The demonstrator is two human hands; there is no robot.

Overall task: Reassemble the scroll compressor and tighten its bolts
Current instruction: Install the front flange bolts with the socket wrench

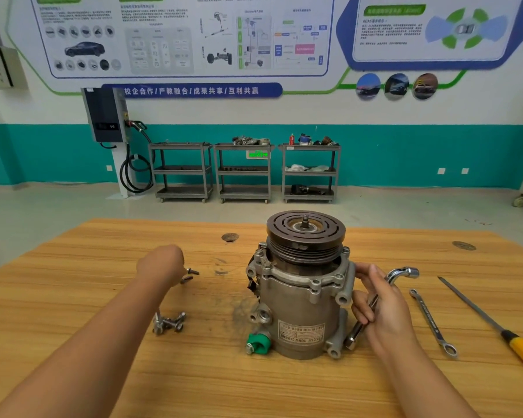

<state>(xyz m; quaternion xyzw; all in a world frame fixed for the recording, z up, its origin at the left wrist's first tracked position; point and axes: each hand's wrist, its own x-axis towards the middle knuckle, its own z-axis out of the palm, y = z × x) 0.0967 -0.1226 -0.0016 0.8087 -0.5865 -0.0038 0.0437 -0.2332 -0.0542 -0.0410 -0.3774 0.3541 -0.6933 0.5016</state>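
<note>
The grey scroll compressor (pixel 299 300) stands upright on the wooden table (pixel 133 372), dark pulley on top and a green cap low on its left. My right hand (pixel 381 312) grips a chrome L-shaped socket wrench (pixel 400 274) against the compressor's right side, thumb near the housing flange. My left hand (pixel 160 263) reaches left of the compressor, fingers curled down over two loose bolts (pixel 191 274); whether it pinches one is hidden. A small heap of bolts (pixel 168 322) lies nearer to me beside my left forearm.
A ring spanner (pixel 434 322) and a yellow-handled file (pixel 495 321) lie on the table to the right. Two round holes (pixel 230 237) mark the tabletop's far side. Three metal shelf carts (pixel 243 171) and a wall charger (pixel 106 116) stand by the far wall.
</note>
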